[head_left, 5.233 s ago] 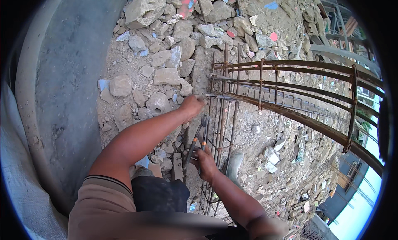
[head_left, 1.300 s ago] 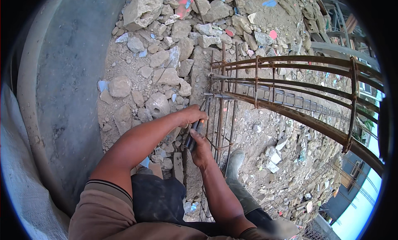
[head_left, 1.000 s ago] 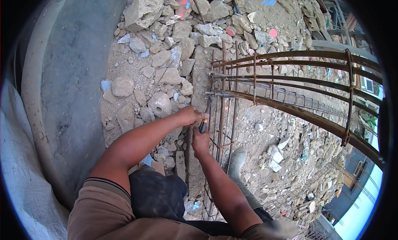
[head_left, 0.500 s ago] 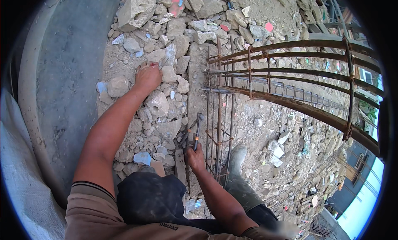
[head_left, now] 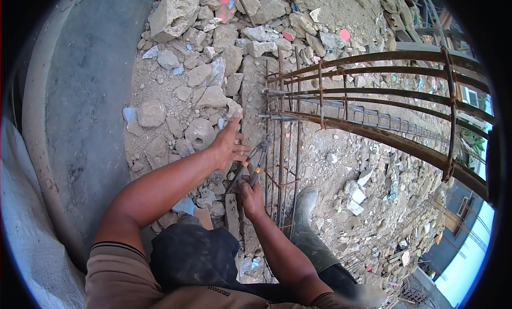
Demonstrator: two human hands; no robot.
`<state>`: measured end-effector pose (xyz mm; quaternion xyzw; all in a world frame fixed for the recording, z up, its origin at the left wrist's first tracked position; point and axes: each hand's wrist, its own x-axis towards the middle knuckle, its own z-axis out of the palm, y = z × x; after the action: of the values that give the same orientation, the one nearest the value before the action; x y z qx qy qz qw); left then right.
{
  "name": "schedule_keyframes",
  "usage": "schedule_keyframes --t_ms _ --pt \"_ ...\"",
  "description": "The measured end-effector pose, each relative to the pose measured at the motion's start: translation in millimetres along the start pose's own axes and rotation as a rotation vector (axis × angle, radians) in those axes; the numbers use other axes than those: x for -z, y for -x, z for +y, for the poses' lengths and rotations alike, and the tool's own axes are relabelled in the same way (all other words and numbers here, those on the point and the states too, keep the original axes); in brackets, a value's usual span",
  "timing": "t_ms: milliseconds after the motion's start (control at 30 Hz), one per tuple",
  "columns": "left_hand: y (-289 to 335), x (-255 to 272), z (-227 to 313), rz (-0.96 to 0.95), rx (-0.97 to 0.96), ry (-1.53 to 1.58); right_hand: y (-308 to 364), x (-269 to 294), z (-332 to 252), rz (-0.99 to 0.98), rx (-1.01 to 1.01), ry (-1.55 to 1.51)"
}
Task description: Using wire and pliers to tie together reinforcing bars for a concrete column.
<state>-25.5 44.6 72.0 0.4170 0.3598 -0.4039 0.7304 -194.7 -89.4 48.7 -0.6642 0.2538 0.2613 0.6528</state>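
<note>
Pincers [head_left: 256,170] with orange-banded handles stand spread in the right hand [head_left: 252,197].
The right fingers grip the handles near their lower ends, and the tool's head points away, up past the hand. The left hand [head_left: 226,149] is open, fingers splayed, just beside the other handle (whether a fingertip touches the stone [head_left: 233,107] ahead of it, I cannot tell). Upright thin steel bars [head_left: 281,159] run just right of the right hand, with a muddy boot [head_left: 305,205] beyond them; a rusty rebar cage [head_left: 368,136] stretches off to the upper right of both hands. Broken rubble [head_left: 160,149] spreads left of the left hand.
</note>
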Motion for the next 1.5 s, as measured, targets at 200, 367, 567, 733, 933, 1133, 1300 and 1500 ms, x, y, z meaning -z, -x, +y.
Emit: schedule_keyframes --t_ms 200,367,567,733,933,1133,1300,1500 --pt "-41.9 32.0 51.2 0.322 -0.683 -0.844 1.9 -7.1 -12.2 0.157 -0.309 -0.376" --pt "-82.3 95.1 94.5 0.764 -0.826 -1.435 5.9 -17.2 -26.7 0.095 -0.325 -0.316" --pt "-88.3 90.8 90.5 0.621 -0.775 -1.628 -33.6 -15.8 -37.2 0.208 -0.239 -0.239" --pt "-106.1 118.2 93.4 0.524 -0.846 -1.624 -30.1 -26.2 -46.6 0.243 -0.277 -0.327" --pt "-94.2 79.6 119.7 0.665 -0.798 -1.203 -36.9 -12.9 -37.6 0.234 -0.218 -0.280" --pt "-20.4 47.8 127.1 0.160 -0.847 -1.315 40.0 1.7 -101.2 -0.182 -0.543 -0.411" --pt "23.3 32.7 107.4 -0.425 -0.395 -1.678 81.8 143.3 -131.2 -0.401 -0.097 0.894" --pt "72.4 -75.5 53.6 -0.664 -0.337 -1.608 117.1 261.0 -180.4 0.005 0.177 1.580"
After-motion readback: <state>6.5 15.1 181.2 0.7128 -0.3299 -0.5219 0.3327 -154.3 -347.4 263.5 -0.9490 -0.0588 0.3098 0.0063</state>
